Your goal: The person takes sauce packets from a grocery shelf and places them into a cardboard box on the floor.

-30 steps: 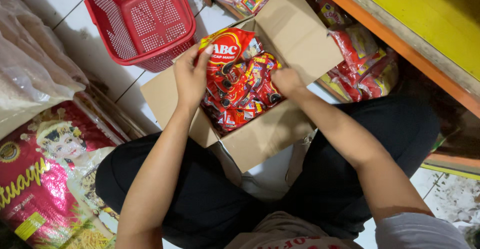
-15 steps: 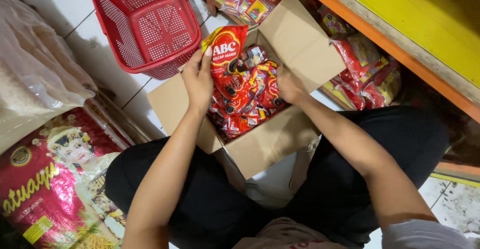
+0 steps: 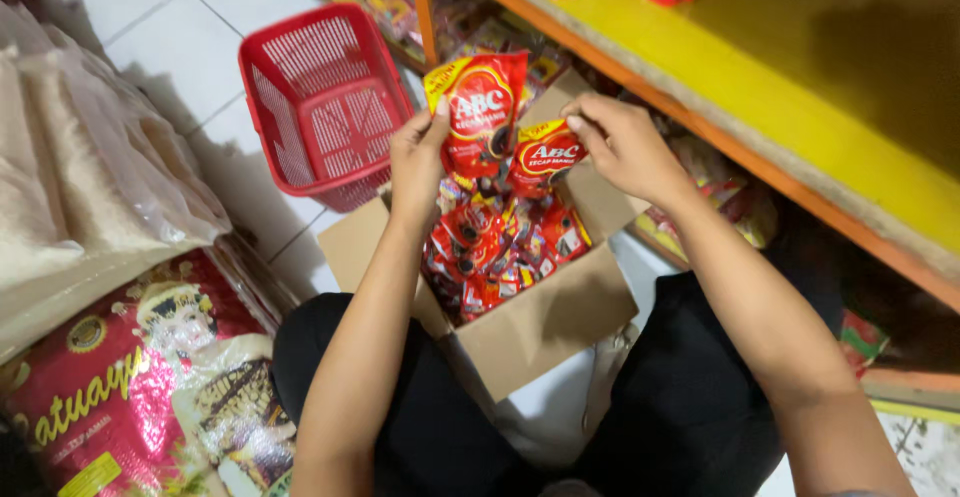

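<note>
Above the open cardboard box, the left hand grips one red pouch; the right hand pinches a second pouch. Best to keep both grips firm near the pouch tops and lift them straight clear of the packed ones.

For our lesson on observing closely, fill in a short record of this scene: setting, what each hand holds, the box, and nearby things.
Setting: person sitting on a white tiled floor beside a yellow shelf
Left hand: holds up a red sauce pouch over the box
Right hand: grips a second red pouch
Cardboard box: open, between the person's legs, filled with more red pouches
Red basket: plastic, on the floor beyond the box
Rice sacks: lying at the person's left
</note>
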